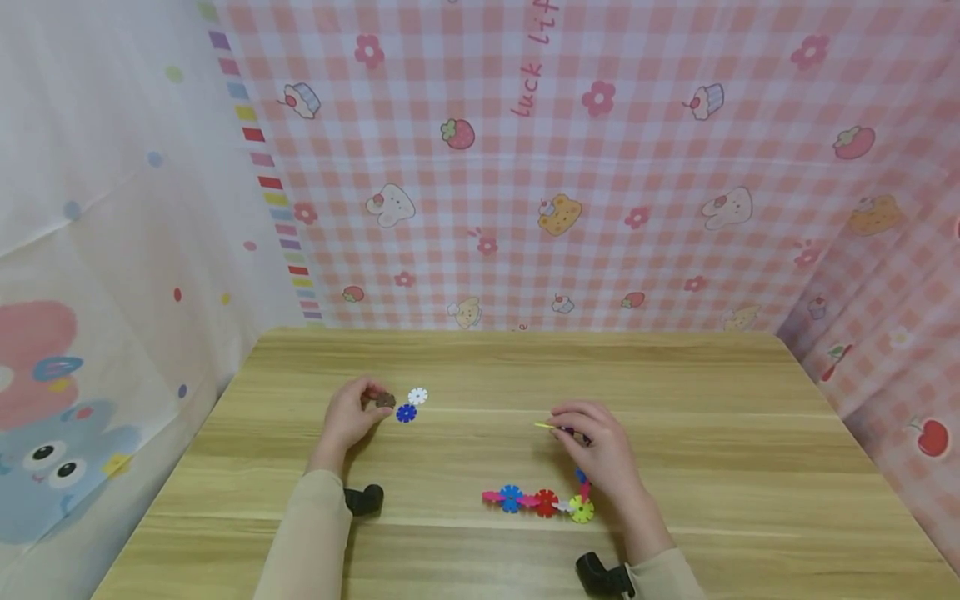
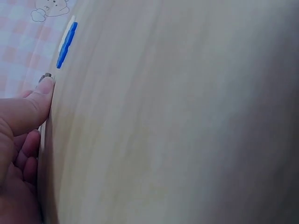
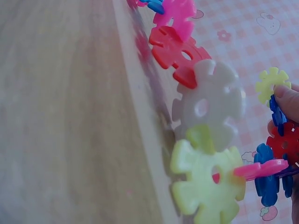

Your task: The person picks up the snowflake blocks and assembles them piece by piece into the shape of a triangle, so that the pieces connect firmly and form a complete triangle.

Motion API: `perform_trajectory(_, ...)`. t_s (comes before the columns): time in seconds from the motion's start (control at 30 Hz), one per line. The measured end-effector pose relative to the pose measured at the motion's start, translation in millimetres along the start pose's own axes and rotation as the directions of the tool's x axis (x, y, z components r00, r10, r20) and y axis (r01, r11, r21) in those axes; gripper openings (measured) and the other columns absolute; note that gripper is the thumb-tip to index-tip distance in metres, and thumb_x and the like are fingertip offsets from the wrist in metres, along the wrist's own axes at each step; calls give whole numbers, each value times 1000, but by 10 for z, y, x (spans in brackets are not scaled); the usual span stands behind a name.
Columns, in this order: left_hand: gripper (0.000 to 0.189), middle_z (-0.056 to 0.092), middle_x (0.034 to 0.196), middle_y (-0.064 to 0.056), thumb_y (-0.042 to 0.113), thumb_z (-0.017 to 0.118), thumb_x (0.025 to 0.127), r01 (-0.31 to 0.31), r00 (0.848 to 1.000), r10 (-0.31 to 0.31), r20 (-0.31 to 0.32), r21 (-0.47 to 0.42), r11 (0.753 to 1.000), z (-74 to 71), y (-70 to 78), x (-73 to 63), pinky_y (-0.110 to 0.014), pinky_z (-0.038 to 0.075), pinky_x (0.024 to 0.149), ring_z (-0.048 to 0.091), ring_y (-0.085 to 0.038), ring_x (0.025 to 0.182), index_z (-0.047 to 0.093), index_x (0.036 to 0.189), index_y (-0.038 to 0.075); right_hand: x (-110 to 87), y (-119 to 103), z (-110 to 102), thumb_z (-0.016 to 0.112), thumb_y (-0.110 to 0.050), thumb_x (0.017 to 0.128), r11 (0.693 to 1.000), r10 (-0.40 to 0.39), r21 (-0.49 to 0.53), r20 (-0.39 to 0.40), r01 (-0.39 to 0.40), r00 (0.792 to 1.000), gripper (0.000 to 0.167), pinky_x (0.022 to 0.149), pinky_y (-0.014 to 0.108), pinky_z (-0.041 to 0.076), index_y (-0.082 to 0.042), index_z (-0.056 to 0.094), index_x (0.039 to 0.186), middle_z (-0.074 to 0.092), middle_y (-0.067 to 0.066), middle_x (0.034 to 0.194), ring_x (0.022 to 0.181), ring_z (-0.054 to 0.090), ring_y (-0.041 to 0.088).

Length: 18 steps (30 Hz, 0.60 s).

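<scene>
At the left of the table in the head view, my left hand (image 1: 349, 421) pinches a brown notched snowflake disc (image 1: 386, 401) between thumb and fingers. Just right of it lie a dark blue disc (image 1: 407, 413) and a white disc (image 1: 417, 396). My right hand (image 1: 602, 442) grips the raised end of a chain of interlocked snowflake discs, thumb against a yellow disc (image 3: 268, 85) with a blue disc (image 3: 277, 112) below it. The rest of the chain, with a red disc (image 1: 546, 503) and a yellow-green disc (image 1: 581, 509), stretches leftward along the table. My palm hides part of the raised section.
The wooden table (image 1: 450, 550) backs onto a pink checked curtain (image 1: 495, 167), with a white patterned cloth (image 1: 112, 250) on the left. Black wrist-camera mounts (image 1: 366, 500) sit under both forearms, the right one close to the chain.
</scene>
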<state>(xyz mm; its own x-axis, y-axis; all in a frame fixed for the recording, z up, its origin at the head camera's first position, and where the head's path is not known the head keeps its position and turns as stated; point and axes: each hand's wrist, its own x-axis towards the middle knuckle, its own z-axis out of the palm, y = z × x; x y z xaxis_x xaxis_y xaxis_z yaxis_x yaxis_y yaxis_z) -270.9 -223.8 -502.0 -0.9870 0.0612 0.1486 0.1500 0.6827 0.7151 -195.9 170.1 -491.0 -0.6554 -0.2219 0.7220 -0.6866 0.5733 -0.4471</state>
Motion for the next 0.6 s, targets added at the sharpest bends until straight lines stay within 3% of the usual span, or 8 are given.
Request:
perform_trajectory(0.2,26,66,101,-13,2,75,86,75,996,-78,-49,-61,995,-23,-20,-43,-40,47,78,58,-27,87,66,110,7,9,-8,6,84,8,70,1000,-4,-3,-1,4,1000,27,90,19,45,-9,77,90,71,2,101,98,63,22)
perform_trajectory(0.4,20,68,102,-15,3,71,90,118,985,-137,-109,-166,979,-31,51,-68,-42,51,84,63,-30,95,71,109,7,15,-1,9,84,9,70,1000,-17,5,-7,17,1000,28,90,19,45,-8,76,90,71,3,101,98,63,23)
perform_trajectory(0.6,22,71,100,-15,-1,71,89,124,979,-170,-111,-337,933,12,267,-110,-21,53,73,64,-14,86,72,110,2,1,15,2,84,9,70,1000,-1,11,-1,1,1000,28,91,17,44,-9,76,90,71,3,102,99,63,23)
